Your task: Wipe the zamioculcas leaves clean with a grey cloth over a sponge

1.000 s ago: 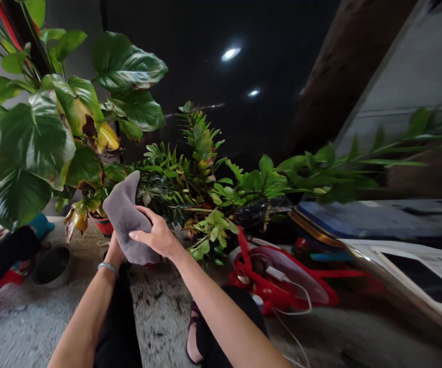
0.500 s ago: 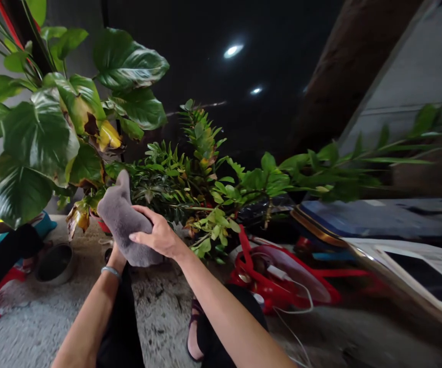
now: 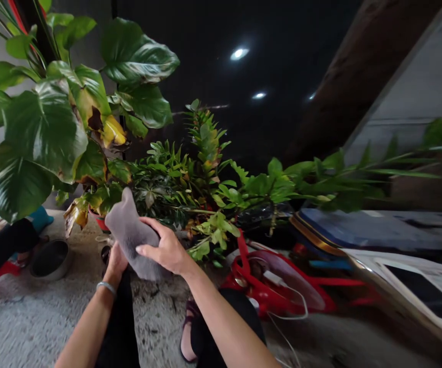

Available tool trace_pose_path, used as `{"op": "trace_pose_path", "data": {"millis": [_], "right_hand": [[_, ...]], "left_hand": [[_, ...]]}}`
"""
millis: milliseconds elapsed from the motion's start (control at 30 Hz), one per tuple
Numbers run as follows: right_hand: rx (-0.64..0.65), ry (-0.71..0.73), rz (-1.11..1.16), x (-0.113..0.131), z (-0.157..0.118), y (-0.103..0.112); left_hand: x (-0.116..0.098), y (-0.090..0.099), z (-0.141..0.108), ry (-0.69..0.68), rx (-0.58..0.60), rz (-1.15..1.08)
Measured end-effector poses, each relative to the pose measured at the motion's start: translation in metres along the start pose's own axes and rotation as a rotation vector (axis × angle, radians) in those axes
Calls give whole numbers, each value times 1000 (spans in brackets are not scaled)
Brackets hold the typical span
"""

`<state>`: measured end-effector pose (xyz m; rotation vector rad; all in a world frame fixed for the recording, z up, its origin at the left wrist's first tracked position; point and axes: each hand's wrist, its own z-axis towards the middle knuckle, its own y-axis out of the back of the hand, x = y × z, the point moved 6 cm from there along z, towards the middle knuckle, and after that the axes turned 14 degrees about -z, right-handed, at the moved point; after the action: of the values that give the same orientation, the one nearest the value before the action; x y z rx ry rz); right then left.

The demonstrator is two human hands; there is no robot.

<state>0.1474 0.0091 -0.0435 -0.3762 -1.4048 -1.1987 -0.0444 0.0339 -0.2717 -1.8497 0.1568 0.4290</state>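
A grey, soft, fuzzy plush piece [image 3: 131,232] with a narrow nub at its top is held in front of me, above the ground. My right hand [image 3: 167,248] grips its right side, with the thumb lying on the near face and the fingers behind the upper edge. Under its lower left side is my left hand [image 3: 118,261], with a bracelet at the wrist. That hand's fingers are mostly hidden behind the plush, which both hands touch.
Potted plants [image 3: 201,174] stand ahead, with broad leaves [image 3: 44,130] at left. A red bag [image 3: 243,276] with a white cable lies at right, beside a blue case [image 3: 358,227]. At left are a metal bowl [image 3: 50,259] and another person's dark-clothed leg [image 3: 6,250].
The grey plush has come down slightly against the plants, both hands still on it. My view has shifted a little, so the plants sit farther right.
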Motion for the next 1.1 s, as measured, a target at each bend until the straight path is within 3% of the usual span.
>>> {"op": "trace_pose_path", "data": {"millis": [67,133,233,300,367,467,567,633,700,800,867,933,1033,1100], "right_hand": [[-71,-46,-88,-7,16,1],[-84,-201,-175,-34,14,-7],[-18,-357,-194,-69,-19,-21],[2,-312,-144,-69,-41,-19],[-58,-215,-96,-53,-47,-3],[-293,-104,-60,-27,-23,38],[-508,-164,-12,-38,8,64],[-521,-342,108,-70,12,56],[-467,-517,238,-105,-6,33],[-381,-580,327,-125,-48,4],[-323,-540,378,-112,-64,0],[-344,-446,395,-83,-58,15],[-541,-261,298,-39,-21,62],[-657,-196,228,-30,5,84]], "left_hand": [[5,1,2,26,-22,23],[7,2,5,52,-42,48],[5,2,6,70,-25,41],[1,0,4,70,5,2],[-3,-4,0,67,42,-27],[-7,-10,-5,66,79,-4],[-8,-9,-7,77,27,57],[-9,-5,-7,71,-15,73],[-10,-2,-6,59,-32,67],[-12,0,-6,53,-25,52],[-12,0,-6,57,-27,44],[-12,-1,-6,66,-37,39],[-11,-3,-7,75,-46,42],[-10,-5,-8,77,-52,52]]}}
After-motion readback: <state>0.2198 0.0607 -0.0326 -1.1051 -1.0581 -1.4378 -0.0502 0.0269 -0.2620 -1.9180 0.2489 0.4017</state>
